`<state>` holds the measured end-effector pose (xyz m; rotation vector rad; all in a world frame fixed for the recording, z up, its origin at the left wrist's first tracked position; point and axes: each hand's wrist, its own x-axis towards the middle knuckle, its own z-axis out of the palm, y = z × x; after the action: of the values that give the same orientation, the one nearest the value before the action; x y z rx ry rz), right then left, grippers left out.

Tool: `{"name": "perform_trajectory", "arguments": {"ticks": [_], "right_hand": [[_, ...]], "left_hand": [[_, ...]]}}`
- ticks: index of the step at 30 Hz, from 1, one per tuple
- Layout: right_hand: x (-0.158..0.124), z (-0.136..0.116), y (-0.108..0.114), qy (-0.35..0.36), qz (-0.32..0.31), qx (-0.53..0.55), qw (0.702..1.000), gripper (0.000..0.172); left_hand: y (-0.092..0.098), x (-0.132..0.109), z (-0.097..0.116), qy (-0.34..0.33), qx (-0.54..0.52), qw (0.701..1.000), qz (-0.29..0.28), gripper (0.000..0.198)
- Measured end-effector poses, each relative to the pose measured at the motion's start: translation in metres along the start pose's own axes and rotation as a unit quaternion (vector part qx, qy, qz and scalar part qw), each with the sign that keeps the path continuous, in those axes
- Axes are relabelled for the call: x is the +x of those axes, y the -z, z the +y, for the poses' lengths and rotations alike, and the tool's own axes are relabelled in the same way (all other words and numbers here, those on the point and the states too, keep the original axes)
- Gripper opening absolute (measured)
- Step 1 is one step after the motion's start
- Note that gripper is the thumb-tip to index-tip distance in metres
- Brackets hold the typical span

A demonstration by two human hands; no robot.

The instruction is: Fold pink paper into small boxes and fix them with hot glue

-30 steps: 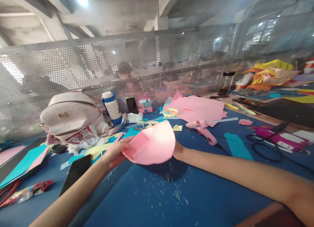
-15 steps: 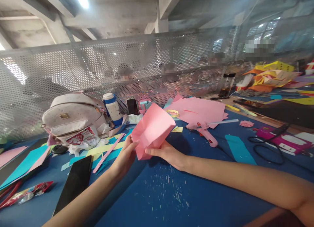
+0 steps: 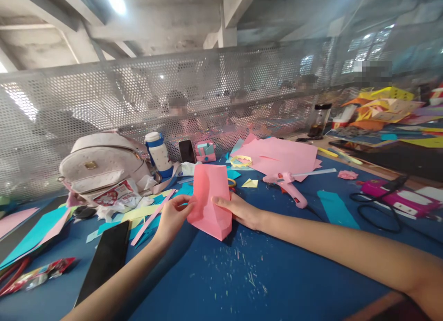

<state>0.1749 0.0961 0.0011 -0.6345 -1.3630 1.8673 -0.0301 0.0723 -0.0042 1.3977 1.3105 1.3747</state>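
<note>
A folded pink paper bag stands between my two hands over the blue table, its flat bottom toward me. My left hand pinches its left edge between thumb and fingers. On the other side, my right hand grips the bag, thumb on the front and fingers hidden behind it. Partly covered behind the bag are the yellow handles of what look like scissors. A pink glue gun lies to the right of my right hand.
Pink sheets are piled at the back. A backpack, a bottle and a black phone are on the left. Right of the glue gun lie a blue strip and a magenta device with a black cable. Paper scraps dot the front.
The pink paper bag has been tipped more upright and lowered slightly, its base now turned toward me. Things behind it, such as the small pink box and the yellow handles, have come into view.
</note>
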Motion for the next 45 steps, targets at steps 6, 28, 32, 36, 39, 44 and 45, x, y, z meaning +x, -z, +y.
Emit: {"name": "perform_trajectory", "arguments": {"ticks": [6, 28, 32, 36, 39, 44, 45], "right_hand": [[0.005, 0.003, 0.005, 0.012, -0.006, -0.008, 1.0, 0.053], [-0.001, 0.001, -0.003, -0.007, -0.024, 0.006, 1.0, 0.054], [-0.001, 0.0, -0.004, -0.012, -0.022, 0.01, 1.0, 0.055], [-0.002, -0.002, -0.005, -0.011, -0.028, 0.016, 0.999, 0.055], [-0.002, -0.002, -0.005, -0.011, -0.023, 0.02, 0.999, 0.055], [-0.001, 0.001, -0.004, -0.017, -0.02, 0.026, 0.999, 0.054], [-0.001, 0.001, -0.003, -0.018, -0.019, 0.027, 0.999, 0.053]], "left_hand": [[0.001, 0.001, -0.002, -0.008, 0.045, 0.999, -0.015, 0.006], [0.005, 0.002, -0.001, -0.039, 0.15, 0.986, -0.053, 0.005], [0.004, 0.001, -0.001, -0.035, 0.146, 0.987, -0.064, 0.004], [0.002, 0.0, -0.002, -0.034, 0.143, 0.986, -0.074, 0.006], [0.002, -0.001, -0.001, -0.039, 0.141, 0.987, -0.071, 0.004], [0.001, -0.002, -0.002, -0.036, 0.123, 0.99, -0.061, 0.01], [0.001, -0.002, -0.003, -0.031, 0.114, 0.991, -0.067, 0.011]]}}
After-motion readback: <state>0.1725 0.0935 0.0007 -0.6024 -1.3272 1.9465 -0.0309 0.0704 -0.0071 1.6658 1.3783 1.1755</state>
